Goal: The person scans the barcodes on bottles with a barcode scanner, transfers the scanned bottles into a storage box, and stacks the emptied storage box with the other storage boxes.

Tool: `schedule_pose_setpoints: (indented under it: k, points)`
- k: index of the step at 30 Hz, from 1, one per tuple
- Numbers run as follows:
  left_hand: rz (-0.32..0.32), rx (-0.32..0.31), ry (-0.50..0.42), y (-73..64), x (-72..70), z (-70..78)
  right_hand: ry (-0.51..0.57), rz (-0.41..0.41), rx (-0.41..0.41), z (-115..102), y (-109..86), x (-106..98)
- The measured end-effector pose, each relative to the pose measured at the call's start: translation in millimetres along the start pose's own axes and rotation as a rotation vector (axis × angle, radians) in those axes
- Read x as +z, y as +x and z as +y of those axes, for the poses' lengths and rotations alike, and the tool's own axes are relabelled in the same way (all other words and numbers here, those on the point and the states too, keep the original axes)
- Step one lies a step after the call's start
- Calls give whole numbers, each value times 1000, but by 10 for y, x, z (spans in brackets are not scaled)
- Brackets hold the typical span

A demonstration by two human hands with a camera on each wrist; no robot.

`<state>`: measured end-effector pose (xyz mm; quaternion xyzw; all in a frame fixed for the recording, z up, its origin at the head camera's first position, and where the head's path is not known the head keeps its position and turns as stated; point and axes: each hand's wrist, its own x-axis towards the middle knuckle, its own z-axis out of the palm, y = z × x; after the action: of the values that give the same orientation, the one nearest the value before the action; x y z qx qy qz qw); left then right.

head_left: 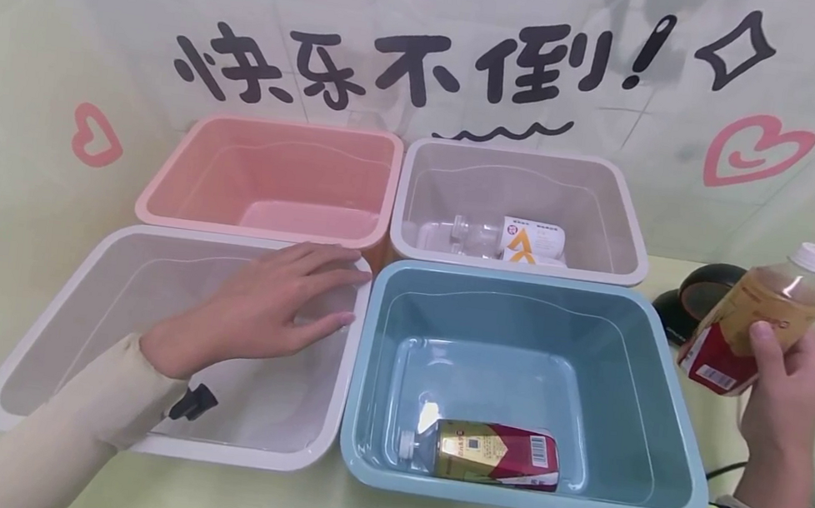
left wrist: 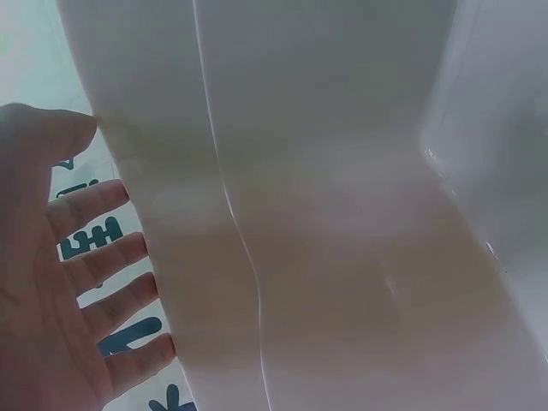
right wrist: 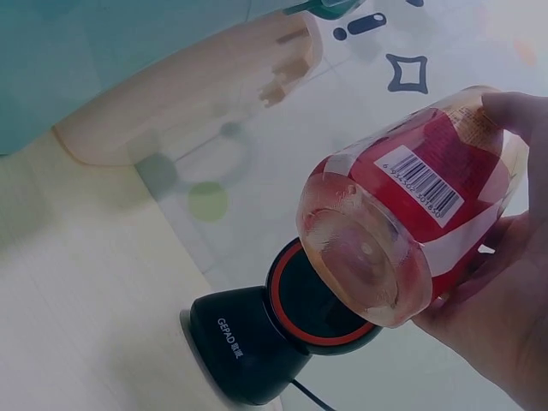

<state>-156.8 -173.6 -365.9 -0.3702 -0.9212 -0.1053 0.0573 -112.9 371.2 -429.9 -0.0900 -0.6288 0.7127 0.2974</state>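
My right hand (head_left: 788, 389) grips a plastic drink bottle (head_left: 763, 315) with a white cap and a red and gold label, tilted with its cap up and to the right. In the right wrist view the bottle's base and barcode (right wrist: 419, 186) face the camera, close over a black scanner (right wrist: 248, 342) with an orange ring. My left hand (head_left: 266, 301) reaches over the whitish front-left bin (head_left: 34, 354), fingers extended and fingertips at its right rim. A similar bottle (head_left: 498, 455) lies on its side in the blue bin (head_left: 523, 502).
Behind stand a pink bin (head_left: 267, 225) and a greyish bin (head_left: 607, 226), the latter holding clear bottles (head_left: 533, 239) with white and orange labels. A wall sheet (head_left: 432, 39) with black writing rises behind the bins. Black cable (head_left: 726, 469) runs on the table at right.
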Motion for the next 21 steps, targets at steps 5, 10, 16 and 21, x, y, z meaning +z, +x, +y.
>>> schedule_pose_setpoints:
  k: [5,10,16,21]
  points:
    - [2,3,3,1,2,0,-75,8,-4,4,9,-9]
    - [4,5,3,0,2,2,-167,29,33,12,27,-20]
    - [4,3,2,1,0,2,-235,53,79,4,31,-31]
    - [1,1,0,-1,0,1,-190,61,91,3,20,-28]
